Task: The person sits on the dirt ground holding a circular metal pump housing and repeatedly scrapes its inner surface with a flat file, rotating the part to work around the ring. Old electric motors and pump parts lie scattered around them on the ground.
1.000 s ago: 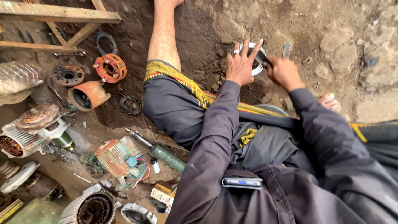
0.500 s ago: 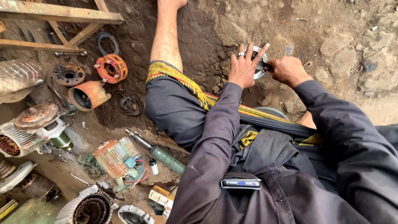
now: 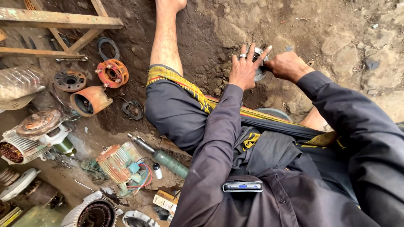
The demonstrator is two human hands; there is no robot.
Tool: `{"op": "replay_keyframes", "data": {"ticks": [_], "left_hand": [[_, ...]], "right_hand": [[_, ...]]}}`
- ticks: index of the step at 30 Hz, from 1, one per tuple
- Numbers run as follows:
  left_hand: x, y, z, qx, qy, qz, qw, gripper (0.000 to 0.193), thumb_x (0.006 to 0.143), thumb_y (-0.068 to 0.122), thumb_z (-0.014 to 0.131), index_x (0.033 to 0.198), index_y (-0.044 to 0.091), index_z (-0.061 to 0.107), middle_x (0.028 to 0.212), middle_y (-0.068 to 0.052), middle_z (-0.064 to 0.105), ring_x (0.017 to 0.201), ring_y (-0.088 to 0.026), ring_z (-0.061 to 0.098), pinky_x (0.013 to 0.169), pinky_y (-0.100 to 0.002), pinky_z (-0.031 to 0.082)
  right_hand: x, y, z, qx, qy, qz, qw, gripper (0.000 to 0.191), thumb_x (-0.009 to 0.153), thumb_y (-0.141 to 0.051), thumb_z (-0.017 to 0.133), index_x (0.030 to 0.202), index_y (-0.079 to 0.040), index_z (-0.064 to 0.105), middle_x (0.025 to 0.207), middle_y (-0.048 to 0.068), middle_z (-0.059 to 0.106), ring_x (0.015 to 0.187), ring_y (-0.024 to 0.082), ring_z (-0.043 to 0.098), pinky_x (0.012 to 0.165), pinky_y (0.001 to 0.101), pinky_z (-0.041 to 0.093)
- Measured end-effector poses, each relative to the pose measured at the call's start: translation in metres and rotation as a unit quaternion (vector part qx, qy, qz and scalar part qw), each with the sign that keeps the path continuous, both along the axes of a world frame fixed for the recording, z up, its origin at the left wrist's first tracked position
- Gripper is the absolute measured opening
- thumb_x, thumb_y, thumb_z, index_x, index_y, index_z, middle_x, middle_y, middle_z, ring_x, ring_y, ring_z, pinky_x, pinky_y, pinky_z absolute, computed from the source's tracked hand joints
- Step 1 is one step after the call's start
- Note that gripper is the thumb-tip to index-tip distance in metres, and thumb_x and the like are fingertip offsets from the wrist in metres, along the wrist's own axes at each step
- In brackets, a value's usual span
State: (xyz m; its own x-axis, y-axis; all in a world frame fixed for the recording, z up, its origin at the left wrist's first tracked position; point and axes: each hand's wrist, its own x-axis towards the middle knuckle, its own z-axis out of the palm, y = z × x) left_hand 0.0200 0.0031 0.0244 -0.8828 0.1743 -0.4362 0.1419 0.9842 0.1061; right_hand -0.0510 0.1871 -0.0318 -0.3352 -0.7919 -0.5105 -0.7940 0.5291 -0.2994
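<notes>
upper centre: left hand (image 3: 245, 69) and right hand (image 3: 286, 65) meet on round metal part (image 3: 258, 67) on ground | upper left: flange (image 3: 112, 72) beside cone housing (image 3: 89, 100) | lower left: motor (image 3: 120, 164), shaft (image 3: 162, 156) right of it
</notes>
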Motion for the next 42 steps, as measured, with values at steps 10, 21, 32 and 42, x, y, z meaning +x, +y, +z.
{"op": "replay_keyframes", "data": {"ticks": [10, 21, 32, 42], "left_hand": [[-0.001, 0.000, 0.000, 0.075, 0.011, 0.068, 0.995, 0.143, 0.052, 0.049, 0.095, 0.153, 0.041, -0.007, 0.160, -0.024, 0.029, 0.143, -0.048, 0.037, 0.098, -0.062, 0.045], [0.001, 0.040, -0.016, 0.015, -0.013, 0.139, 0.990, 0.115, 0.064, 0.040, 0.088, 0.156, 0.004, 0.028, 0.159, -0.024, 0.033, 0.146, -0.047, 0.035, 0.103, -0.057, 0.044], [0.010, 0.078, -0.010, -0.165, 0.149, 0.057, 0.973, 0.057, 0.100, 0.029, 0.053, 0.152, 0.006, 0.050, 0.159, -0.019, 0.044, 0.144, -0.036, 0.046, 0.097, -0.047, 0.051], [-0.148, -0.222, 0.205, 0.112, 0.462, 0.327, 0.817, 0.080, 0.082, 0.012, 0.051, 0.156, -0.009, 0.029, 0.166, -0.025, 0.030, 0.158, -0.034, 0.025, 0.131, -0.040, 0.025]], "right_hand": [[-0.025, -0.012, 0.024, 0.028, -0.026, -0.020, 0.999, 0.028, 0.104, -0.018, 0.050, 0.123, -0.025, 0.069, 0.080, 0.012, 0.075, 0.062, 0.029, 0.072, 0.051, 0.0416, 0.059], [0.083, 0.011, 0.043, -0.185, 0.005, -0.551, 0.814, 0.033, 0.102, -0.033, 0.064, 0.091, -0.003, 0.071, 0.073, 0.025, 0.066, 0.069, 0.046, 0.067, 0.065, 0.0558, 0.052], [0.086, -0.008, 0.030, -0.112, 0.047, -0.500, 0.858, 0.022, 0.096, -0.028, 0.063, 0.101, -0.007, 0.069, 0.088, 0.024, 0.071, 0.083, 0.047, 0.069, 0.071, 0.0570, 0.054], [0.061, -0.026, 0.023, -0.049, 0.034, -0.433, 0.899, 0.050, 0.105, -0.049, 0.060, 0.103, -0.002, 0.075, 0.091, 0.034, 0.073, 0.088, 0.052, 0.070, 0.084, 0.0606, 0.056]]}}
